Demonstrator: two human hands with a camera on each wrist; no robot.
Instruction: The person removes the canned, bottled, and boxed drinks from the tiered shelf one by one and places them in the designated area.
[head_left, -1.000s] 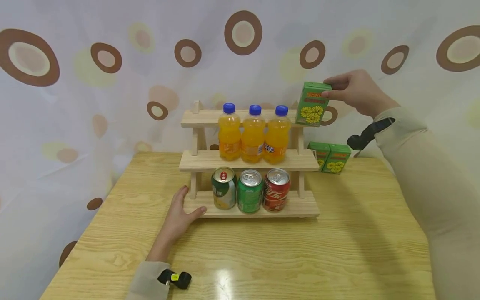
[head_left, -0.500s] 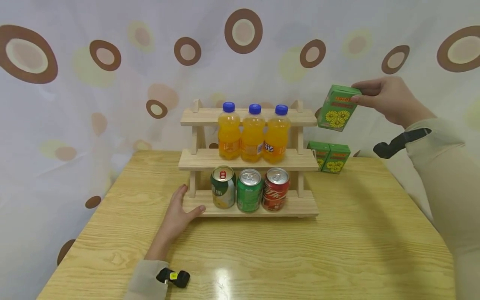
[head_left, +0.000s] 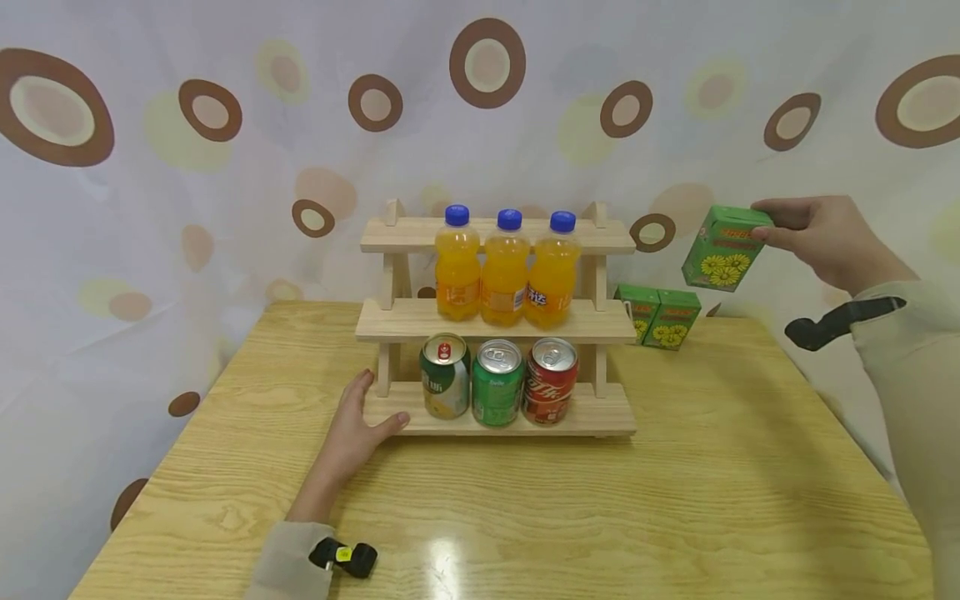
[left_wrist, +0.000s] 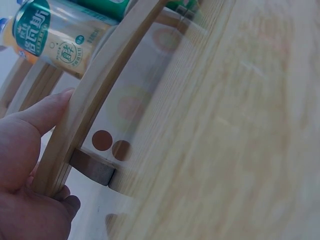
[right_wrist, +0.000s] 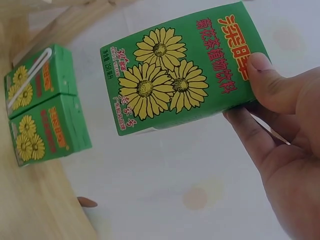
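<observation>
In the head view my right hand (head_left: 836, 242) holds a green drink carton (head_left: 726, 248) with yellow flowers by its top end, tilted in the air right of the shelf. The right wrist view shows my thumb (right_wrist: 272, 82) on the printed front of the carton (right_wrist: 182, 70) and fingers behind it. My left hand (head_left: 356, 429) grips the left end of the wooden three-tier shelf (head_left: 600, 412) at its bottom board. In the left wrist view the thumb lies along the board (left_wrist: 95, 95) and fingertips show past its other side.
Two more green cartons (head_left: 672, 319) stand side by side behind the shelf's right end. Three orange drink bottles (head_left: 506, 275) fill the middle tier. On the bottom tier are a green-and-white can (head_left: 446, 379), a green can (head_left: 497, 387) and a red can (head_left: 551, 383). A patterned curtain hangs behind.
My right hand has carried the carton away from the top tier's right end, out to the right and then lower. My left hand has stayed on the shelf.
</observation>
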